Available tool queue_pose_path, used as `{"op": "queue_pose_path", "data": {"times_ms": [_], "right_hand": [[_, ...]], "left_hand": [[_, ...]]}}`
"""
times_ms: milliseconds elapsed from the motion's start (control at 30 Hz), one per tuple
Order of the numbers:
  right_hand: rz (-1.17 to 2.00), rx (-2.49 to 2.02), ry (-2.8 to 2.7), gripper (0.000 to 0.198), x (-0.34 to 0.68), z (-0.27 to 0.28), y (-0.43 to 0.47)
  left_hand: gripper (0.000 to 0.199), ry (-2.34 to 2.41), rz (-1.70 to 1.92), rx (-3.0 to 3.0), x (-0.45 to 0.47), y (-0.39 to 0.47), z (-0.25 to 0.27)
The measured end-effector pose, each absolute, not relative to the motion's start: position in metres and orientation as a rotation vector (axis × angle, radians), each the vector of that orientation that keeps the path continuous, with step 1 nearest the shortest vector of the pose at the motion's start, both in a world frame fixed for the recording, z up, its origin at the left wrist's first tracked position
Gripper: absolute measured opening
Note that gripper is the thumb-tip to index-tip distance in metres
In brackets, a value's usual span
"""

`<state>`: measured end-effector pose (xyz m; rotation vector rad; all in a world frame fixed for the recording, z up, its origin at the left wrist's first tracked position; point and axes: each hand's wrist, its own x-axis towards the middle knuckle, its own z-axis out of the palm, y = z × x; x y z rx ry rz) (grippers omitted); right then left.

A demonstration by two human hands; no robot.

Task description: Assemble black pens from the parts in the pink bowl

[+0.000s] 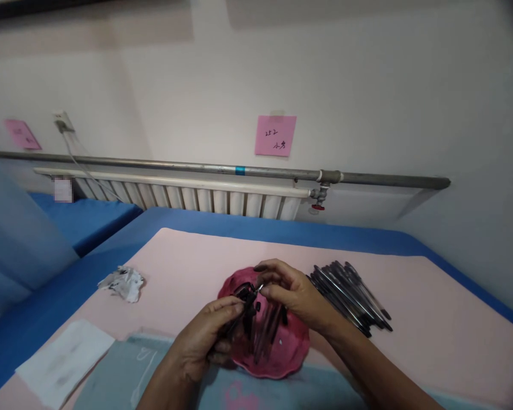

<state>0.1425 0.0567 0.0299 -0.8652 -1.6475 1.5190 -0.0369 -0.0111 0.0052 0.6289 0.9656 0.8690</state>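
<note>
Over the red scalloped bowl (293, 356), both my hands are closed and close together. Between its thumb and fingers, my left hand (203, 336) grips dark, slim pen parts; their exact shape is partly hidden by the fingers. My right hand (288, 287) pinches a small silvery piece (260, 288) at the end of those parts, and its fingertips look stained dark. Inside the bowl lie several clear pen barrels (265, 333) and black pieces. To the right of the bowl is a pile of black-capped pens (350, 296) on the pink mat.
A crumpled, ink-smudged tissue (126, 283) lies on the pink mat (188, 256) at left. Nearer me are a smudged white paper (64, 361) and a grey-blue cloth (119, 370). Behind the blue table edge (282, 226) stand a radiator (205, 199) and a pipe with a red valve (318, 207).
</note>
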Motion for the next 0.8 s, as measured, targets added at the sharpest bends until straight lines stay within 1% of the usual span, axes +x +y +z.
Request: {"op": "queue_pose_path", "data": {"times_ms": [200, 600, 800], "right_hand": [[1.483, -0.835, -1.727, 0.030, 0.1434, 0.0291, 0.0572], [1.597, -0.843, -1.615, 0.031, 0.1434, 0.0272, 0.0563], [1.577, -0.841, -1.509, 0.031, 0.1394, 0.0249, 0.0553]], "left_hand": [[0.028, 0.984, 0.842, 0.622, -0.0357, -0.0120, 0.0075], [0.025, 0.973, 0.896, 0.644, -0.0314, -0.0129, 0.0051], [0.028, 1.022, 0.980, 0.725, -0.0268, -0.0097, 0.0064]]}}
